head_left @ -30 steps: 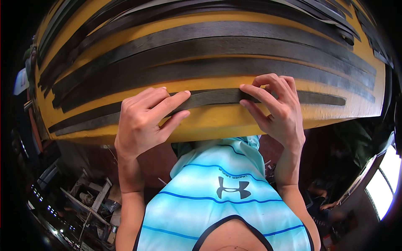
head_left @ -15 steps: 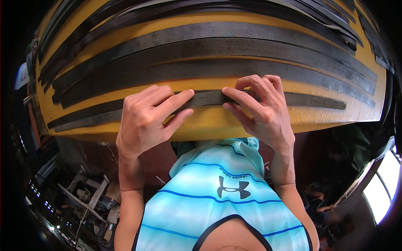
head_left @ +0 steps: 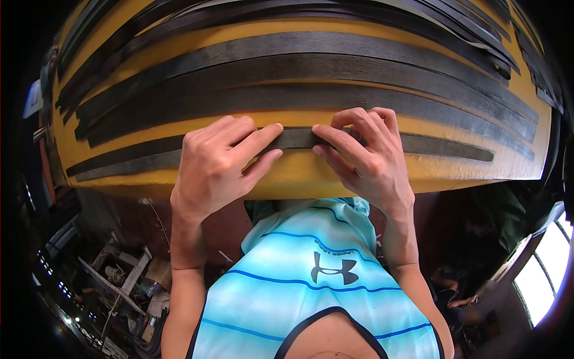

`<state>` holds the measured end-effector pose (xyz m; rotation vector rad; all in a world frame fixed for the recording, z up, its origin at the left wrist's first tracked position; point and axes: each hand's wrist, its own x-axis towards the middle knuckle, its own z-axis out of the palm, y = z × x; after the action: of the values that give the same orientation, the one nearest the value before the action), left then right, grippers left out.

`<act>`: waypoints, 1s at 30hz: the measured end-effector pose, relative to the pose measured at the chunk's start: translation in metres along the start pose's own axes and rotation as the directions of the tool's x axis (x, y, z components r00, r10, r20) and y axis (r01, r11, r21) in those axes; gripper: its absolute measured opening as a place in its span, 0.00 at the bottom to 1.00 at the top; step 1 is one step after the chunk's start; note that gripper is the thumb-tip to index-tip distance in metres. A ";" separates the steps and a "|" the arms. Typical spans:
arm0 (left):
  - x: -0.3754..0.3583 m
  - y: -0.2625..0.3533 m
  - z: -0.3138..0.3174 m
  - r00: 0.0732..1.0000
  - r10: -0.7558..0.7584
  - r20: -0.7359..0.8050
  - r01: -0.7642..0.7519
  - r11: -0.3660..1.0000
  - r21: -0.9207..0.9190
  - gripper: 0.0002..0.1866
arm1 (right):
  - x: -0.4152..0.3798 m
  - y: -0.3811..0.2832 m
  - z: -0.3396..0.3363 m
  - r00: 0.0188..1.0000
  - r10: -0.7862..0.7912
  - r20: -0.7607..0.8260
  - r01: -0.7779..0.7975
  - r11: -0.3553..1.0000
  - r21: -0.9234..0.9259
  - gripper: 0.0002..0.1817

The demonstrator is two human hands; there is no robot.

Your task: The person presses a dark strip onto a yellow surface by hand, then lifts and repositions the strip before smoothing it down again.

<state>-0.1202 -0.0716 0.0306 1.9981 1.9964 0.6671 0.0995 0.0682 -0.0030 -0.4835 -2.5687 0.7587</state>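
Note:
Along the front edge of the yellow tabletop lies a dark, flat, narrow strip [head_left: 297, 139], possibly leather or rubber. My left hand [head_left: 218, 163] grips it left of its middle, index fingertip at the far edge and thumb at the near edge. My right hand [head_left: 372, 154] holds it the same way a short distance to the right, its other fingers curled. A short stretch of strip shows between the fingertips. Left of my left hand, two strip lengths [head_left: 128, 163] lie against each other; how they meet is hidden under that hand.
More wide dark strips [head_left: 311, 67] lie across the yellow table [head_left: 287, 179] beyond my hands. Thinner strips [head_left: 382, 13] are heaped at the far side. Wooden framing and clutter [head_left: 128, 269] stand below left. Another person's arm [head_left: 463, 301] shows at lower right, near a bright window [head_left: 547, 263].
Both hands have drawn slightly closer together along the strip, the left moving right and the right moving left. The grip looks the same, and the other strips have stayed put.

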 end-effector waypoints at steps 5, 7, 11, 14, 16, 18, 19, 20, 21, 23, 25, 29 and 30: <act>0.001 0.000 -0.001 1.000 0.008 0.010 -0.008 1.000 0.010 0.20 | 0.001 -0.002 0.002 1.000 -0.003 -0.005 0.003 1.000 -0.010 0.14; 0.001 0.000 0.000 1.000 0.017 0.005 -0.017 1.000 0.011 0.20 | 0.001 -0.004 0.005 1.000 -0.002 -0.010 0.002 1.000 -0.001 0.14; 0.001 0.000 0.000 1.000 0.012 0.017 -0.013 1.000 0.026 0.20 | 0.002 -0.005 0.007 1.000 0.001 -0.009 -0.001 1.000 0.002 0.14; 0.001 0.000 0.000 1.000 0.015 0.018 -0.016 0.999 0.037 0.20 | 0.003 -0.007 0.009 1.000 -0.008 -0.006 0.008 1.000 0.000 0.14; 0.002 -0.001 -0.001 1.000 0.024 0.019 -0.024 0.999 0.036 0.20 | -0.001 -0.013 0.014 1.000 0.018 -0.007 -0.018 0.999 -0.036 0.17; 0.002 0.000 -0.002 0.999 0.012 0.030 -0.014 0.998 0.057 0.20 | -0.004 -0.026 0.027 0.997 -0.001 -0.071 -0.002 0.999 -0.039 0.23; 0.002 0.000 -0.001 0.999 0.029 0.031 -0.031 0.999 0.043 0.20 | -0.009 -0.036 0.033 0.999 0.043 0.008 -0.043 0.997 -0.060 0.32; 0.002 0.000 -0.001 0.999 0.029 0.022 -0.030 0.998 0.056 0.18 | -0.013 -0.043 0.039 0.992 0.075 0.100 -0.061 0.988 -0.141 0.39; 0.003 -0.001 -0.001 1.000 0.028 0.012 -0.029 0.997 0.070 0.17 | -0.017 -0.045 0.045 0.989 0.100 0.110 -0.080 0.981 -0.177 0.42; 0.002 -0.002 -0.001 0.999 0.028 0.024 -0.029 0.998 0.048 0.18 | -0.024 -0.041 0.043 0.983 0.144 0.114 -0.114 0.965 -0.234 0.45; 0.000 -0.002 -0.003 0.999 0.007 0.049 -0.009 0.999 0.040 0.20 | -0.034 -0.032 0.029 0.973 0.201 0.112 -0.158 0.937 -0.310 0.43; 0.001 -0.003 -0.004 0.999 0.029 0.046 -0.031 0.999 0.037 0.19 | -0.075 0.002 -0.007 0.951 0.309 0.019 -0.275 0.871 -0.406 0.41; 0.001 -0.002 -0.004 0.998 0.024 0.052 -0.026 0.999 0.032 0.19 | -0.087 0.014 -0.018 0.945 0.327 -0.014 -0.301 0.851 -0.430 0.40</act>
<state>-0.1246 -0.0709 0.0335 2.0406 1.9684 0.5849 0.1853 0.0497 -0.0224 -1.0563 -2.7501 0.2967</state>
